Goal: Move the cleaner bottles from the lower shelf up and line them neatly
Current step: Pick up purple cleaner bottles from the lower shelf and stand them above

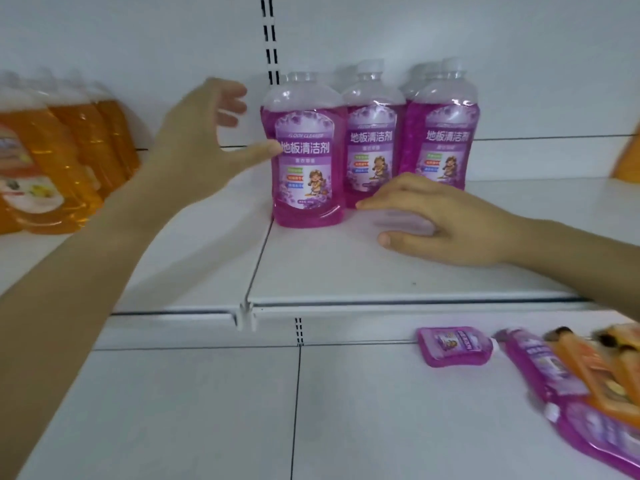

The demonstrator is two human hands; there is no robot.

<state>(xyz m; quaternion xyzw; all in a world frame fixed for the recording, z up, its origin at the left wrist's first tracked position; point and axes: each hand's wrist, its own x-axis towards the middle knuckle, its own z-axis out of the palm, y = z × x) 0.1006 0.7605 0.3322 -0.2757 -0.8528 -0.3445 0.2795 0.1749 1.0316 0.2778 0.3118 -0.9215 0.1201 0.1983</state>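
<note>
Three purple floor-cleaner bottles stand upright in a row on the upper shelf (381,271): a front left bottle (306,154), a middle bottle (372,140) and a right bottle (445,133), with more behind them. My left hand (204,133) is open just left of the front left bottle, thumb touching its label. My right hand (440,220) hovers low and open over the shelf in front of the middle and right bottles, holding nothing. On the lower shelf (207,410) lie more purple bottles on their sides: a small-looking one (453,346) and others (540,368) at the right.
Orange bottles (52,157) stand on the upper shelf at the far left. Orange bottles (602,365) also lie among the purple ones on the lower shelf at the right. Another orange item (628,161) shows at the right edge. A slotted upright (270,39) runs up the back panel.
</note>
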